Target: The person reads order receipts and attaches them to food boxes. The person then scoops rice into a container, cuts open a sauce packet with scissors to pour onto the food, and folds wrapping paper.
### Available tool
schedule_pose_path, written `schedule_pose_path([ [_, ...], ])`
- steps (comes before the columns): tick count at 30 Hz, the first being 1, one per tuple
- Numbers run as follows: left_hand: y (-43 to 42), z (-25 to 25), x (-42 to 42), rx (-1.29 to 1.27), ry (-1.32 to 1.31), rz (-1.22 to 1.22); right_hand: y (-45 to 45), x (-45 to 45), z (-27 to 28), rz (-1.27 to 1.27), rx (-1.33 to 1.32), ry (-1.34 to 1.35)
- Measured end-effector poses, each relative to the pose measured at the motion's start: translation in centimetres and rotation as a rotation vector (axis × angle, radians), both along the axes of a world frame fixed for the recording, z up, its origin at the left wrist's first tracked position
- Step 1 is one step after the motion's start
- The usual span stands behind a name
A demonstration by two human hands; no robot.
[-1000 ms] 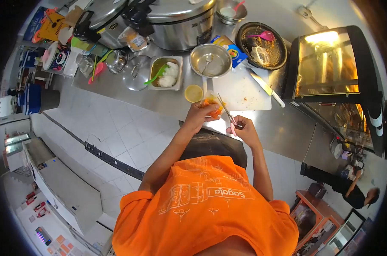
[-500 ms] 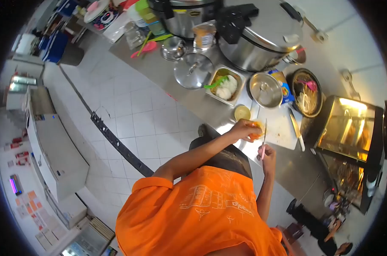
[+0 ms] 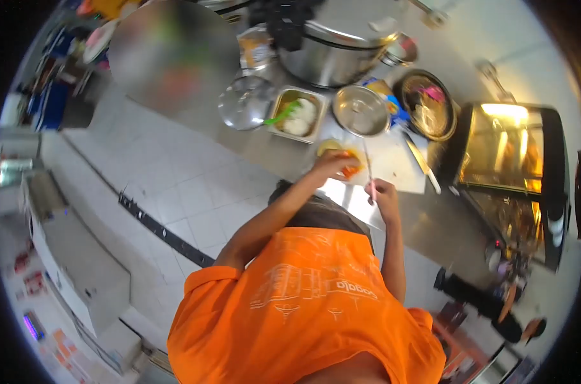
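Observation:
In the head view, my left hand (image 3: 332, 165) is closed around a small orange-red item (image 3: 350, 168), whose exact kind is unclear. It is held over the near edge of the white cutting board (image 3: 396, 163). My right hand (image 3: 384, 193) grips a knife (image 3: 372, 185) by its pink handle, the thin blade pointing up and away beside the orange-red item. Partly behind my left hand stands a small pale yellow cup (image 3: 329, 148). A second knife (image 3: 423, 164) with a white handle lies on the board's right side.
Behind the board are a round steel bowl (image 3: 361, 111), a square steel pan (image 3: 313, 136) with white food and a green utensil, and a steel lid (image 3: 244, 103). A large pot (image 3: 329, 64) stands farther back. A dark basket (image 3: 452, 128) and a lit glass cabinet (image 3: 505, 150) are right.
The camera view has shifted, so the counter things and both hands appear farther left and higher. Both hands keep their holds, and the knife stays beside the orange-red item.

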State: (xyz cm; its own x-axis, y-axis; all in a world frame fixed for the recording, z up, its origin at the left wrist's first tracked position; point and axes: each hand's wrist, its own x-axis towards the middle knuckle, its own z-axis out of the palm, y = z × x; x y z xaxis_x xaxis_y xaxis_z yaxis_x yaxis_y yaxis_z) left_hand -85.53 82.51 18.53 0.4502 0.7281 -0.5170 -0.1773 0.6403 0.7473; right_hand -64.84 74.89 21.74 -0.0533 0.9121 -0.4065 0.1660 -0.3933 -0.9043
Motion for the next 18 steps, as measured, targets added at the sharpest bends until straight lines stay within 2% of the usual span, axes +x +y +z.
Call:
schedule_pose_path([
  [2, 0.5, -0.2, 0.6, 0.022, 0.020, -0.071, 0.3, 0.2, -0.7, -0.042, 0.014, 0.144],
  [5, 0.7, 0.2, 1.3, 0.023, 0.018, -0.103, 0.4, 1.7, -1.7, -0.076, -0.037, 0.052],
  [8, 0.9, 0.2, 2.2, 0.040, 0.080, -0.066, 0.5, 2.6, -2.2, -0.167, -0.055, 0.122],
  [12, 1.1, -0.4, 2.5, 0.045, 0.100, -0.030, 0.6, 5.0, -5.7, -0.303, -0.094, 0.044],
  [15, 0.8, 0.0, 2.8, 0.053, 0.108, 0.019, 1.0, 6.3, -9.4, -0.232, 0.111, -0.864],
  [16, 0.5, 0.2, 3.0, 0.032, 0.101, 0.063, 1.0, 6.5, -10.2, -0.217, 0.110, -0.854],
  [18, 0.3, 0.3, 3.0, 0.003, 0.102, 0.081, 1.7, 6.2, -9.8, -0.186, 0.294, -1.191],
])
